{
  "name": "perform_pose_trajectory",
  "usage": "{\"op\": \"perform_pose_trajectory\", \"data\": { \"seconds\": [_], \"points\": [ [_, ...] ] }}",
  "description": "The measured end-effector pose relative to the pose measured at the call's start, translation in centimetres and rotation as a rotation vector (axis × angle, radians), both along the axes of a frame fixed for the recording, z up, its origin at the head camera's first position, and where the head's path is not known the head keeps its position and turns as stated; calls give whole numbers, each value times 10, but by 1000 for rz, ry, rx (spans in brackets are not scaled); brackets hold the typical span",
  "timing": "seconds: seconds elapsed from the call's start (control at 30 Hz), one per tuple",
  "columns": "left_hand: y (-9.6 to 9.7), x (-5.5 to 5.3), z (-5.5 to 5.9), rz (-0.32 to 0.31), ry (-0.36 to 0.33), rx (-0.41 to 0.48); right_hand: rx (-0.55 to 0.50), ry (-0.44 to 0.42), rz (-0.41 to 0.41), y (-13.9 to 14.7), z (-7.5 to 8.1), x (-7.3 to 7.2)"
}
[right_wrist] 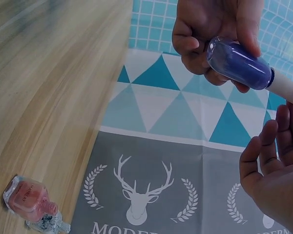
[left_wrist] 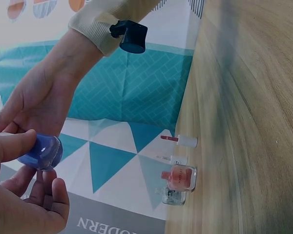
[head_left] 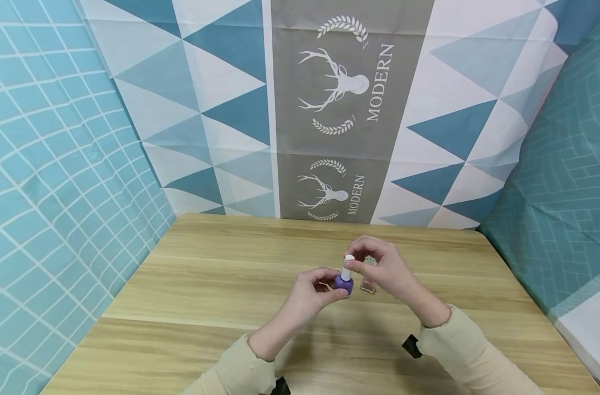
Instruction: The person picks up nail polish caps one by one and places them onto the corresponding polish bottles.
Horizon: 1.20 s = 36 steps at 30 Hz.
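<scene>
A purple nail polish bottle (head_left: 343, 285) with a white cap (head_left: 347, 270) is held above the table. My left hand (head_left: 307, 296) grips its glass body between thumb and fingers. From the other side, my right hand (head_left: 385, 267) pinches the white cap, which sits on the bottle's neck. In the right wrist view the purple bottle (right_wrist: 240, 64) is tilted in the left hand, with the right hand (right_wrist: 278, 156) at the cap end. The left wrist view shows the bottle (left_wrist: 45, 152) under the left thumb; its cap is hidden there.
On the wooden table (head_left: 206, 296) stand an uncapped pink nail polish bottle (left_wrist: 182, 178) and a clear bottle with dark flecks (left_wrist: 174, 197). Near them stand a white brush cap (left_wrist: 187, 141) with a pink brush and another white cap (left_wrist: 178, 160). Patterned cloths (head_left: 230, 109) hang behind the table.
</scene>
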State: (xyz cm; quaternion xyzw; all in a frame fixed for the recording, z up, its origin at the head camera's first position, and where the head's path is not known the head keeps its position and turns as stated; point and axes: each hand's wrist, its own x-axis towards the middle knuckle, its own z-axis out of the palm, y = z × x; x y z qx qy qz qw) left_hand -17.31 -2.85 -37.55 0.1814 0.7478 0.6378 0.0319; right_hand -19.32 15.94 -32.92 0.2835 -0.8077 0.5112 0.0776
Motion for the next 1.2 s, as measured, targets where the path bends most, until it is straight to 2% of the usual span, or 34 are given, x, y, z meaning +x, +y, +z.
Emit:
{"op": "perform_pose_trajectory", "data": {
  "seconds": [0.03,0.33,0.43,0.67,0.73,0.9,1.07,1.2],
  "points": [
    [0,-2,-4,-1,3,3,-1,-3,0,1,-3,-2],
    [2,-2,-5,-7,2,8,0,-4,18,1,-6,-5],
    [2,1,-1,-3,1,-6,2,3,24,1,-7,-6],
    [-1,16,27,7,10,-18,-2,55,81,3,-8,-7],
    [-2,18,31,18,12,-25,6,71,107,4,-8,-7],
    [-4,18,33,25,11,-30,24,86,181,6,-8,-6],
    [-4,17,31,7,16,-27,27,53,268,6,-9,-6],
    [-3,17,30,5,14,-28,23,49,284,6,-10,-5]
  ]
}}
